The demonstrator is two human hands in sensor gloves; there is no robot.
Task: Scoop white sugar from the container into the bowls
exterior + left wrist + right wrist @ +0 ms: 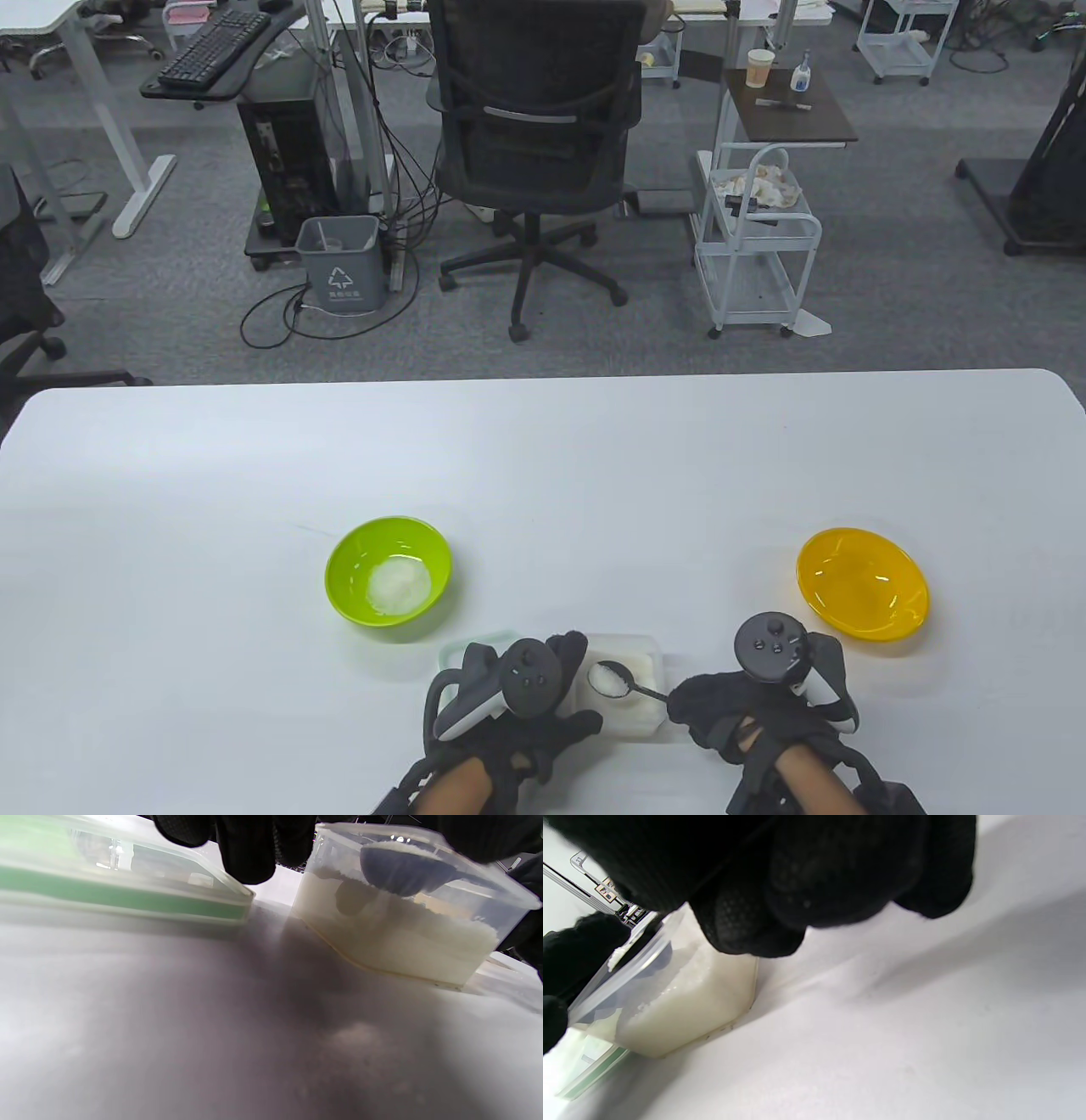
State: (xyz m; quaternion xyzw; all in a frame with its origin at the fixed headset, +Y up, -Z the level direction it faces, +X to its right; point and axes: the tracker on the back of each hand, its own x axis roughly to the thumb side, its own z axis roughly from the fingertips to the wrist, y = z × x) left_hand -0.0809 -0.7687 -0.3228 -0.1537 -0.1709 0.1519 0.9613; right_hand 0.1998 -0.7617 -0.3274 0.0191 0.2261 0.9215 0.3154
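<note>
A clear sugar container (632, 717) stands near the table's front edge, partly full of white sugar (407, 942); it also shows in the right wrist view (683, 1001). My right hand (730, 709) grips the handle of a metal spoon (612, 680) whose bowl, heaped with sugar, hangs just above the container; it shows from below in the left wrist view (398, 870). My left hand (534, 696) rests at the container's left side, fingers touching its rim. A green bowl (389, 582) with a mound of sugar sits at left. A yellow bowl (862, 592) sits at right.
The container's green-edged lid (127, 895) lies on the table just left of the container, under my left hand. The white table (543, 475) stretches beyond the bowls. An office chair (534, 144) and a cart (755, 246) stand past the table's far edge.
</note>
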